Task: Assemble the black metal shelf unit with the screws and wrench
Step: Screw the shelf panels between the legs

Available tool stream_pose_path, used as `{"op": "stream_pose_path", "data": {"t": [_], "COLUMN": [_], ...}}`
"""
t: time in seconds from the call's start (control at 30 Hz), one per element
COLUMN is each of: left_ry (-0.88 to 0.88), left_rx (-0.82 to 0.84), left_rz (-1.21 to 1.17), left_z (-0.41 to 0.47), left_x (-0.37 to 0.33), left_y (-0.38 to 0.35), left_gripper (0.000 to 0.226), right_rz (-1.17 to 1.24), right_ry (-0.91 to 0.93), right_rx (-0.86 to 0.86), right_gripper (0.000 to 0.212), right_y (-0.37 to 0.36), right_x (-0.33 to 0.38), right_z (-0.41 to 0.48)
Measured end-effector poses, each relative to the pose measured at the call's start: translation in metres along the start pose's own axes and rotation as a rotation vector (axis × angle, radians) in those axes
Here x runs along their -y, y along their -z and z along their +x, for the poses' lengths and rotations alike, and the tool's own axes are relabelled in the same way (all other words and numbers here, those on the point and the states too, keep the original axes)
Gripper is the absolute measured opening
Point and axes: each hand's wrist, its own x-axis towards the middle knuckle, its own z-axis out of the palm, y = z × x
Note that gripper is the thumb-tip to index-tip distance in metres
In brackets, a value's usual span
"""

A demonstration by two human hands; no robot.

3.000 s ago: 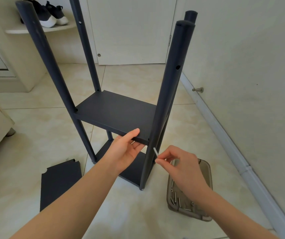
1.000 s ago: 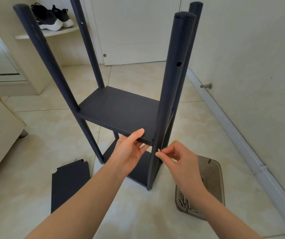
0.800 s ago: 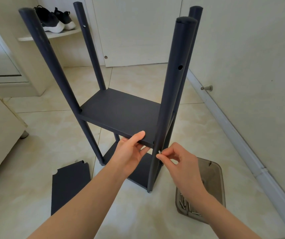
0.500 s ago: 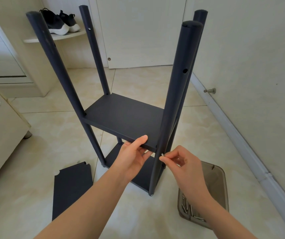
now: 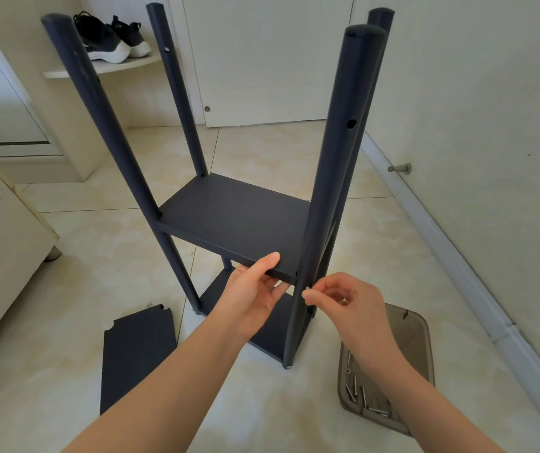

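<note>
black metal shelf unit stands upright on the tiled floor in the centre of the frame, four posts rising toward the top edge, a lower shelf near the floor and a middle shelf partway up. we judge the step in hand to be fixing the front corner of that middle shelf to the near right post.

our left hand, just below centre, grips the front edge of the middle shelf, thumb lying on top and fingers curled underneath, holding the panel level against the post. our right hand, just right of it, has thumb and forefinger pinched on a small silver screw, whose tip sits at the side of the post level with the shelf edge; the other fingers are loosely curled. we cannot tell how far the screw is seated.

the next move, as we read it, calls for keeping the shelf's corner lined up with the post's hole while we twist the screw in by finger until it bites, then tightening with the wrench. we cannot pick out a wrench anywhere in view. spare screws lie in a brown tray at the lower right.

higher up the same post an empty hole shows, and a loose shelf panel lies flat on the floor at the lower left, so we judge a top shelf is yet to go on.
</note>
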Motion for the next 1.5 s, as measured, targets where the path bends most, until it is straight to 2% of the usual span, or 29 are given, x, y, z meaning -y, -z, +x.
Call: {"op": "stream_pose_path", "data": {"t": [0.1, 0.23, 0.43, 0.63, 0.73, 0.83, 0.9, 1.1, 1.3, 1.5], "left_ry": [-0.002, -0.015, -0.009, 0.004, -0.003, -0.012, -0.013, -0.017, -0.029, -0.040], "left_rx": [-0.007, 0.012, -0.017, -0.019, -0.013, 0.011, 0.009, -0.013, -0.002, 0.010], "left_rz": [0.011, 0.022, 0.026, 0.008, 0.026, 0.029, 0.039, 0.043, 0.030, 0.057], "left_z": [0.000, 0.001, 0.002, 0.002, 0.002, 0.002, 0.001, 0.002, 0.002, 0.002], "left_x": [-0.001, -0.004, -0.001, -0.002, -0.003, -0.004, -0.005, -0.006, -0.006, -0.006], "left_y": [0.000, 0.002, 0.001, 0.001, 0.001, 0.001, 0.001, -0.001, -0.002, -0.002], "left_gripper": [0.028, 0.034, 0.031, 0.028, 0.025, 0.030, 0.035, 0.037, 0.037, 0.030], "right_rz": [-0.031, -0.052, -0.250, -0.404, -0.300, -0.023, 0.052, -0.173, -0.434, -0.525], "right_ry": [0.005, 0.013, 0.170, 0.244, 0.203, 0.040, -0.020, 0.166, 0.302, 0.440], "right_rx": [0.007, 0.120, 0.024, 0.062, 0.073, 0.129, 0.185, 0.147, 0.160, 0.099], "right_gripper": [0.009, 0.012, 0.014, 0.006, 0.008, 0.011, 0.011, 0.016, 0.009, 0.012], "right_y": [0.001, 0.007, 0.004, 0.010, 0.009, 0.005, 0.004, 0.006, 0.012, 0.013], "right_x": [0.001, 0.005, 0.003, -0.002, -0.002, -0.001, -0.002, -0.001, -0.003, -0.005], "right_z": [-0.001, 0.001, -0.008, -0.004, -0.001, 0.000, 0.000, 0.003, 0.006, 0.004]}}
